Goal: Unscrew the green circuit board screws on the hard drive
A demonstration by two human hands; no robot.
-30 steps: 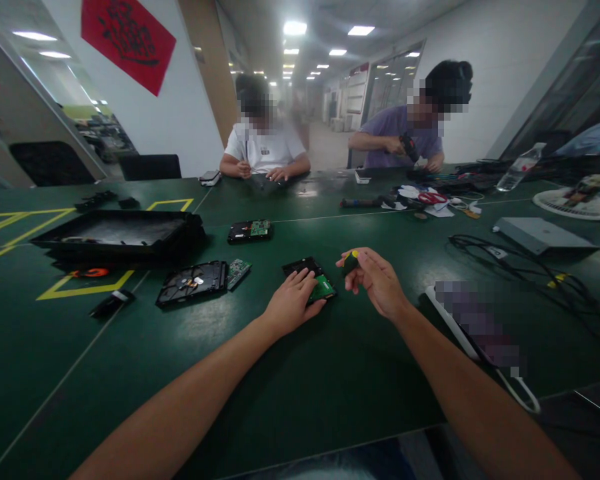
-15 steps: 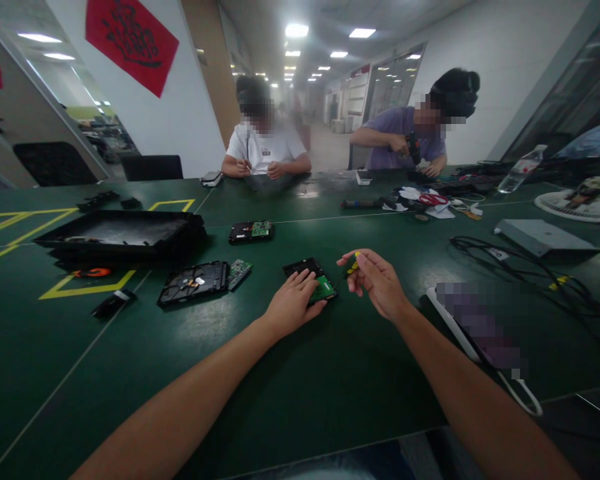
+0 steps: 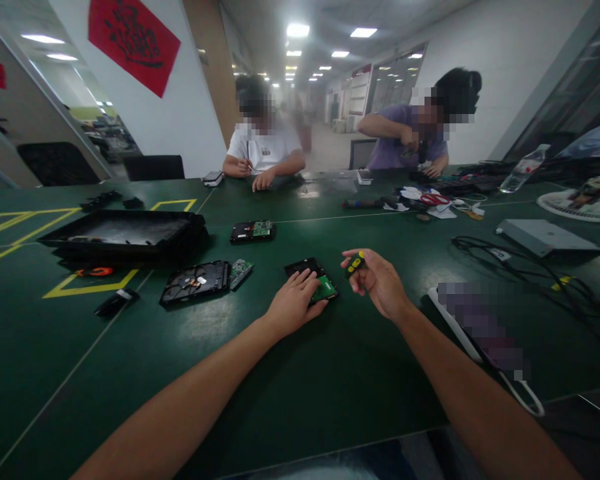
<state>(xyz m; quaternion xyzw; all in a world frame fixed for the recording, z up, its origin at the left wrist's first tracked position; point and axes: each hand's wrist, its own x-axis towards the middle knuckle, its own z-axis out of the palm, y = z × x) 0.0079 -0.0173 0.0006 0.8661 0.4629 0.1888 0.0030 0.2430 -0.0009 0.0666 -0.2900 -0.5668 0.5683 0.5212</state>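
My left hand [image 3: 293, 298] lies flat over a hard drive [image 3: 325, 272], fingers stretched across its top and thumb along the near side. The hand hides part of the drive; its black casing and green circuit board [image 3: 326, 289] show around the fingers. Just to the right, my right hand [image 3: 384, 283] is raised above the table, closed on a small screwdriver with a yellow-and-black handle [image 3: 355, 265]. I cannot make out its shaft clearly. To the left lie a second opened hard drive [image 3: 195, 283] and a loose circuit board [image 3: 241, 273].
Another drive [image 3: 251, 231] lies farther back. Black trays [image 3: 180, 243] are stacked at left, near an orange-handled tool [image 3: 96, 272]. A phone [image 3: 480, 327], cables [image 3: 525, 273] and a grey metal box [image 3: 549, 237] lie at right. Two people [image 3: 265, 150] [image 3: 400, 137] work across the table.
The screwdriver handle has turned in my right fingers, so more of its yellow side shows. My left hand stays on the drive. Across the table, one person's hand has moved lower.
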